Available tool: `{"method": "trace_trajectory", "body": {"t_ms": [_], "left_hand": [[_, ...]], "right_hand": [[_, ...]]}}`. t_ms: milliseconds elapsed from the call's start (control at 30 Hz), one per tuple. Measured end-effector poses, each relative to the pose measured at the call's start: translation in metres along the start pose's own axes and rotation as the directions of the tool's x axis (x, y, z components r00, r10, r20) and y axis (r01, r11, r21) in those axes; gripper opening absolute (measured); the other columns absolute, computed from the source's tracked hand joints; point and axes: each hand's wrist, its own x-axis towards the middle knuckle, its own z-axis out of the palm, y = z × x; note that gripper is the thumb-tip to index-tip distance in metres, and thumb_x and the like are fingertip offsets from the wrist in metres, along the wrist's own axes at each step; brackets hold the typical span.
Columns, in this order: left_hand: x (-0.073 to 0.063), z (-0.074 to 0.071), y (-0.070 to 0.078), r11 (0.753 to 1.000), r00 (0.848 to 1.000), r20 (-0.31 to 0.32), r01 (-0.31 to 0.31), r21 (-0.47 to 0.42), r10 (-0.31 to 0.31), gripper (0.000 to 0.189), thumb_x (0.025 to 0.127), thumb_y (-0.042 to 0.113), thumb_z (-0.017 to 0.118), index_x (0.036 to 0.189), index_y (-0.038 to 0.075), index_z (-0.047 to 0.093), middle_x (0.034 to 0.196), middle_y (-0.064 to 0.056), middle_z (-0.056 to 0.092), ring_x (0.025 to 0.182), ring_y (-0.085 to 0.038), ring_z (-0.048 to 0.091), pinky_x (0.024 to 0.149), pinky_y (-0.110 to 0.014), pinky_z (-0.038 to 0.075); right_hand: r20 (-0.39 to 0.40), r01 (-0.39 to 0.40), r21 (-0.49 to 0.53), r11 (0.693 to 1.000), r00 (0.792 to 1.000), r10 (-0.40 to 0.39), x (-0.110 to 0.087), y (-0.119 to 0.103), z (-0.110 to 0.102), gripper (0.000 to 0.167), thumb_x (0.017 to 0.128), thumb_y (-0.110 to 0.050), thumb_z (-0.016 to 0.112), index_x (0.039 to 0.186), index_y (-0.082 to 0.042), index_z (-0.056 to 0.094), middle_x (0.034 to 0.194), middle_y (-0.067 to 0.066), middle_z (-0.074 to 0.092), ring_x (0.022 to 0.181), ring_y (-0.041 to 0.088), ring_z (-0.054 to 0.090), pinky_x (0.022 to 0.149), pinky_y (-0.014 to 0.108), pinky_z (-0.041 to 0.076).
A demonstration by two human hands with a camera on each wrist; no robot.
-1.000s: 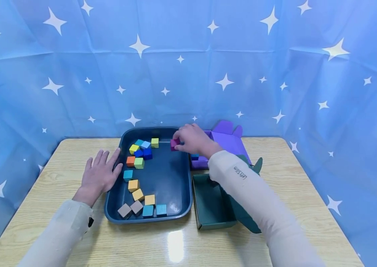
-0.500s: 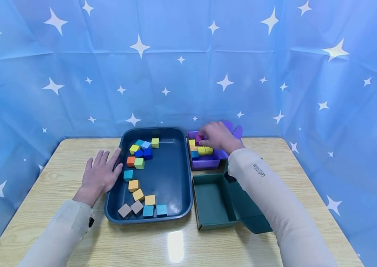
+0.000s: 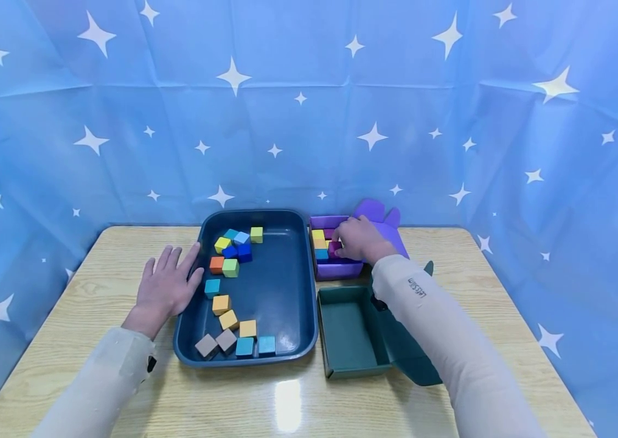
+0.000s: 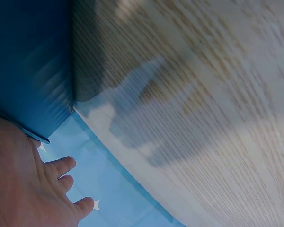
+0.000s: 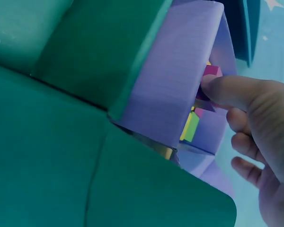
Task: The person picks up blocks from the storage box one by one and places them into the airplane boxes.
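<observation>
My right hand (image 3: pixel 361 238) reaches into the open purple box (image 3: pixel 342 272). Its thumb and fingers pinch a magenta cube (image 3: pixel 334 250), which the right wrist view also shows under the thumb. Beside it in the box sit a yellow cube (image 3: pixel 317 234), an orange cube (image 3: pixel 319 244), a teal cube (image 3: pixel 321 253) and another magenta cube (image 3: pixel 328 233); the hand hides part of the contents. My left hand (image 3: pixel 163 289) lies with fingers extended against the left rim of the dark blue tray (image 3: pixel 270 267).
Inside the tray several coloured cubes lie along the left and front, among them a red-orange cube (image 3: pixel 216 265) and a grey-brown cube (image 3: pixel 207 347). A dark green open box (image 3: pixel 348 331) stands in front of the purple one. A starry blue curtain (image 3: pixel 298 152) backs the table.
My right hand has carried a magenta cube from above the tray rightward to the purple box, then moved slightly toward the box's front. The left hand stays at the tray rim.
</observation>
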Motion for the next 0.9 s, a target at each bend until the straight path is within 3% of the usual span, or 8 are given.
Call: {"method": "trace_trajectory", "body": {"t_ms": [133,500,733,900], "left_hand": [[0.0,0.0,0.0,1.0,1.0,0.002,0.0,-0.001,0.0,0.063,0.104,0.047,0.029,0.158,0.02,0.009,0.157,-0.028,0.02,0.147,-0.049,0.008,0.116,-0.068,0.006],[0.0,0.0,0.001,1.0,1.0,0.005,0.001,-0.003,-0.001,0.063,0.104,0.045,0.03,0.158,0.02,0.009,0.157,-0.028,0.02,0.147,-0.048,0.008,0.116,-0.069,0.006],[0.0,0.002,0.0,1.0,1.0,0.001,0.0,-0.004,0.0,0.063,0.104,0.045,0.03,0.158,0.02,0.009,0.157,-0.028,0.021,0.147,-0.048,0.008,0.116,-0.068,0.006],[0.0,0.001,-0.001,1.0,1.0,0.004,-0.002,-0.002,0.002,0.063,0.104,0.047,0.026,0.158,0.02,0.009,0.157,-0.028,0.02,0.147,-0.048,0.008,0.116,-0.068,0.006]], "right_hand": [[-0.002,0.0,-0.014,1.0,1.0,0.0,-0.001,-0.001,0.0,0.018,0.088,-0.033,0.072,0.1,-0.02,0.075,0.096,-0.002,0.073,0.102,0.023,0.06,0.095,0.043,0.04],[0.051,0.001,-0.059,0.998,0.999,0.002,0.005,-0.003,0.01,0.012,0.088,-0.03,0.071,0.093,-0.02,0.074,0.095,-0.002,0.073,0.097,0.022,0.061,0.101,0.047,0.041],[-0.002,0.014,-0.114,0.993,1.0,-0.015,0.01,-0.004,0.022,0.012,0.086,-0.03,0.073,0.086,-0.018,0.072,0.091,-0.001,0.071,0.094,0.022,0.059,0.094,0.044,0.042],[-0.034,0.004,-0.13,0.992,0.999,-0.009,0.012,-0.003,0.028,0.015,0.085,-0.03,0.074,0.094,-0.018,0.074,0.099,0.001,0.072,0.098,0.024,0.057,0.097,0.044,0.04]]}}
